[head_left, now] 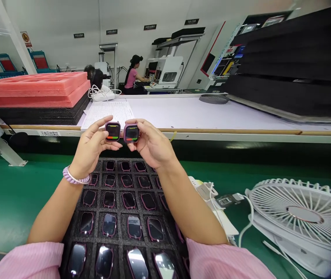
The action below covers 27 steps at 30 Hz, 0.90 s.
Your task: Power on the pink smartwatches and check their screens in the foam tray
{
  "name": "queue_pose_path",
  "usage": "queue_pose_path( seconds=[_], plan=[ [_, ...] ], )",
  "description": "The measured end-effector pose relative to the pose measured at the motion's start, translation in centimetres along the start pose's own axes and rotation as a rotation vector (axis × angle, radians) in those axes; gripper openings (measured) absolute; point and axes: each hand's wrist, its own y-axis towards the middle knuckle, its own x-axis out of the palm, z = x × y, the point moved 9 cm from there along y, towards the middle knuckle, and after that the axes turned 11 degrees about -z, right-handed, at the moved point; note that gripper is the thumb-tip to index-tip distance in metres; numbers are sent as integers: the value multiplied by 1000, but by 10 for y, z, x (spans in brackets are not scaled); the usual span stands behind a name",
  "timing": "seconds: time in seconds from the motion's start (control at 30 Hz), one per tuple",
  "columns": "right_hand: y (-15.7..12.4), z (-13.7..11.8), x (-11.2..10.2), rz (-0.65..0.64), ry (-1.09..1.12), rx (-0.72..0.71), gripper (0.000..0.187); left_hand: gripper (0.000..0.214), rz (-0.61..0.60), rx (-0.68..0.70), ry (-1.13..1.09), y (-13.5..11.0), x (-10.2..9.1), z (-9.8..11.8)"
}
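Note:
My left hand (91, 144) pinches a purple-framed smartwatch (112, 131) by its edge, thumb at the side and fingers behind. A second smartwatch (131, 133) is gripped by my right hand (154, 143), close beside the first. Both screens are lit, with a yellow-green line at the top and a red and green bar below. Beneath my hands lies a dark foam tray (118, 205) with rows of compartments. Several watch bodies (128, 200) with dark screens sit in them, and my forearms cover part of the tray.
A white fan (302, 221) stands at the right, near cables and a small meter (226, 200). Printed sheets (110, 112) lie on the raised shelf (177, 112). Pink foam trays (37, 91) are stacked left, black foam (293, 73) right. A person (133, 75) sits at a machine behind.

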Motion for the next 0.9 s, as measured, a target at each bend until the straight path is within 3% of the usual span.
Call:
queue_pose_path(
  seconds=[0.4, 0.67, 0.9],
  plan=[
    [-6, 14, -3, -26, 2, 7, 36, 59, -84, 131, 153, 6, 0, -9],
    [-5, 17, -11, -16, -147, 15, 54, 65, -134, 250, 269, 16, -11, -17],
    [-5, 14, -11, -13, -155, 1, 56, 63, -99, 297, 358, 18, -23, -20]
  ],
)
